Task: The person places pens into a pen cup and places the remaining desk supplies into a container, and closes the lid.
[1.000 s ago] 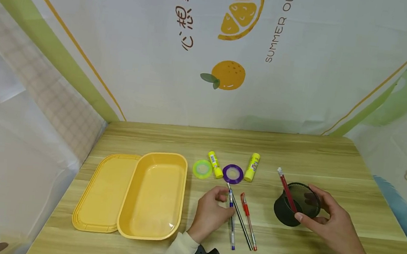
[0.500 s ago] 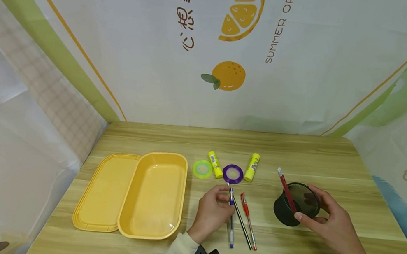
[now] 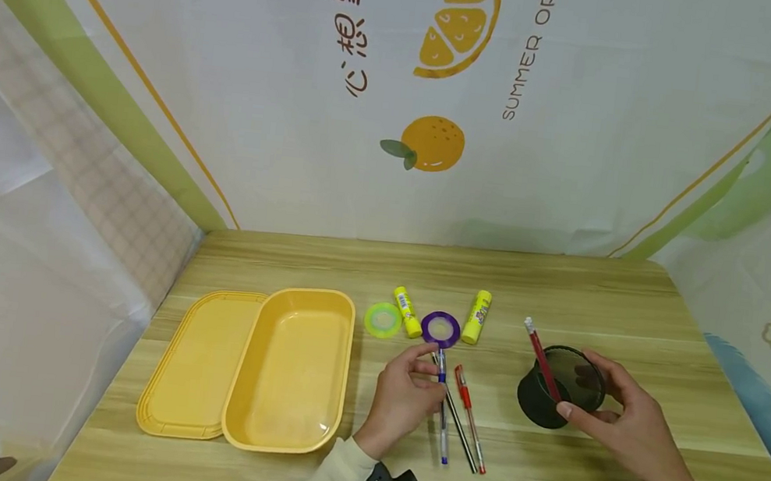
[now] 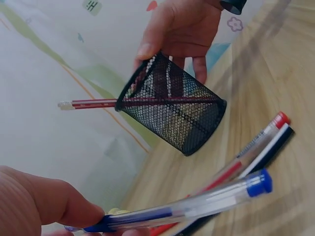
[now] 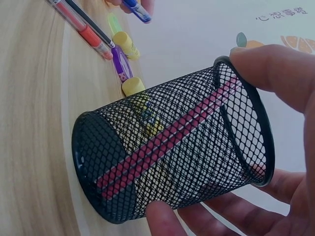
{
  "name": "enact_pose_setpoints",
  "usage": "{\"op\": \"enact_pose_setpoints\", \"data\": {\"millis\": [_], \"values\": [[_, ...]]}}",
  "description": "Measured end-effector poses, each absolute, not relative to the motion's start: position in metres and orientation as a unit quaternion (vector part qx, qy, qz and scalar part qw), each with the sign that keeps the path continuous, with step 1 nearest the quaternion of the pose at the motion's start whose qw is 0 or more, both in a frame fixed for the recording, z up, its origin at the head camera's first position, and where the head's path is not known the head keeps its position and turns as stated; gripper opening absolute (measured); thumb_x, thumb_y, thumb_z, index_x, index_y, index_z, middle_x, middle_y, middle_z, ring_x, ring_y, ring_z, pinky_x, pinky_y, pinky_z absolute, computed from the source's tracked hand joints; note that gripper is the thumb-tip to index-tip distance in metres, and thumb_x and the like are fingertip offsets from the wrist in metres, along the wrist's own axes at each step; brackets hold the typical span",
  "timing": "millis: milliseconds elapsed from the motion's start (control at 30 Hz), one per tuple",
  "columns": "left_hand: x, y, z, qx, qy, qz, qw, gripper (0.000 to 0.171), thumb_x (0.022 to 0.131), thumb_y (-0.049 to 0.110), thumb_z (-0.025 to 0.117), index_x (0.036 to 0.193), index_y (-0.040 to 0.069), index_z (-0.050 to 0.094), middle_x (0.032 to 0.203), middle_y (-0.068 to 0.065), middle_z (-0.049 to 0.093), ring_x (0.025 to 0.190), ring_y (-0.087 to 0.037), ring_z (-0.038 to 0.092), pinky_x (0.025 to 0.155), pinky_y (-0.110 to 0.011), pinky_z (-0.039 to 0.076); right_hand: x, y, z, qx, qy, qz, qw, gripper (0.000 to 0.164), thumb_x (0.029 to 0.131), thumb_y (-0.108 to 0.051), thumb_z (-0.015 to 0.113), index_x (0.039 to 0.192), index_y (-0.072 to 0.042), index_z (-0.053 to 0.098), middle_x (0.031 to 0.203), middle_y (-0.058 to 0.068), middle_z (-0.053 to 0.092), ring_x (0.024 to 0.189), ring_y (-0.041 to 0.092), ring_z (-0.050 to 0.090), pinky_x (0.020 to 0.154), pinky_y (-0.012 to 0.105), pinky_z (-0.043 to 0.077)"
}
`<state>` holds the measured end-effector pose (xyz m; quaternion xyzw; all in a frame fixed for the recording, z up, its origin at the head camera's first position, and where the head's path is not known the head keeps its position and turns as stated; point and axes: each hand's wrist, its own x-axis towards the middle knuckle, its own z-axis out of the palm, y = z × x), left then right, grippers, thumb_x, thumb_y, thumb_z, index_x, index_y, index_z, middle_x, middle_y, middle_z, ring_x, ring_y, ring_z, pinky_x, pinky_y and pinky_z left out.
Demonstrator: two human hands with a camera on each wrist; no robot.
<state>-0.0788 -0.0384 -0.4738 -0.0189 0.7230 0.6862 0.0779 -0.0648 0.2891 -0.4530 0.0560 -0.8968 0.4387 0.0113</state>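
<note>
My left hand (image 3: 400, 399) pinches a clear ballpoint pen with a blue cap (image 4: 221, 199) between thumb and fingers. In the left wrist view the pen is raised over the table, its blue end pointing right. Below it lie a red gel pen (image 3: 464, 394) and a thin dark pencil (image 3: 466, 439), side by side. My right hand (image 3: 640, 432) grips a black mesh pen holder (image 3: 539, 406) by its rim and side, thumb at the near edge. A red pencil (image 4: 96, 103) leans inside the holder, eraser end sticking out over the rim.
Left of the pens stands an open yellow box (image 3: 294, 372), its lid (image 3: 198, 377) lying beside it. Behind the pens are two yellow glue sticks (image 3: 478, 318), a green tape roll (image 3: 372, 320) and a purple tape roll (image 3: 426, 329). A printed cloth (image 3: 538, 202) hangs behind the table.
The blue pen has swung a little and shifted slightly away from me in my left hand. My right hand and the pen holder stay nearly still.
</note>
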Motion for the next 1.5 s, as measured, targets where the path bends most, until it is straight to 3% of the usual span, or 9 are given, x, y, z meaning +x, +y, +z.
{"op": "enact_pose_setpoints", "data": {"millis": [433,867,1200,1500], "values": [[-0.079,-0.035,-0.454,-0.016,0.691,0.718,0.086,0.061,0.088,-0.004,0.077,0.145,0.012,0.061,0.114,-0.015,0.067,0.088,-0.018,0.073,0.069,-0.035,0.066,-0.065,0.289,-0.453,0.058,-0.898,0.436,0.018,0.082,0.092,-0.026,0.085,0.161,-0.014,0.043,0.137,0.005,0.061,0.109,-0.021,0.052,0.071,0.022,0.062],[-0.083,-0.021,-0.435,-0.006,0.647,0.756,0.102,0.06,0.087,-0.006,0.076,0.142,0.014,0.063,0.109,-0.011,0.067,0.087,-0.017,0.073,0.069,-0.034,0.066,-0.065,0.289,-0.454,0.055,-0.898,0.436,0.015,0.082,0.092,-0.026,0.085,0.162,-0.016,0.042,0.139,0.008,0.06,0.11,-0.023,0.051,0.071,0.022,0.062],[-0.09,-0.01,-0.426,0.002,0.621,0.775,0.113,0.058,0.09,-0.007,0.076,0.139,0.02,0.061,0.112,-0.009,0.066,0.088,-0.014,0.074,0.073,-0.038,0.066,-0.064,0.29,-0.455,0.06,-0.891,0.449,0.023,0.082,0.091,-0.023,0.086,0.161,-0.013,0.044,0.132,-0.013,0.061,0.11,-0.018,0.055,0.071,0.022,0.062],[-0.096,-0.001,-0.422,0.012,0.59,0.8,0.104,0.061,0.09,-0.007,0.075,0.143,0.02,0.059,0.114,-0.009,0.065,0.091,-0.015,0.075,0.074,-0.036,0.066,-0.065,0.289,-0.456,0.06,-0.892,0.447,0.021,0.082,0.091,-0.023,0.086,0.161,-0.013,0.043,0.135,0.003,0.062,0.11,-0.019,0.054,0.07,0.024,0.062]]}}
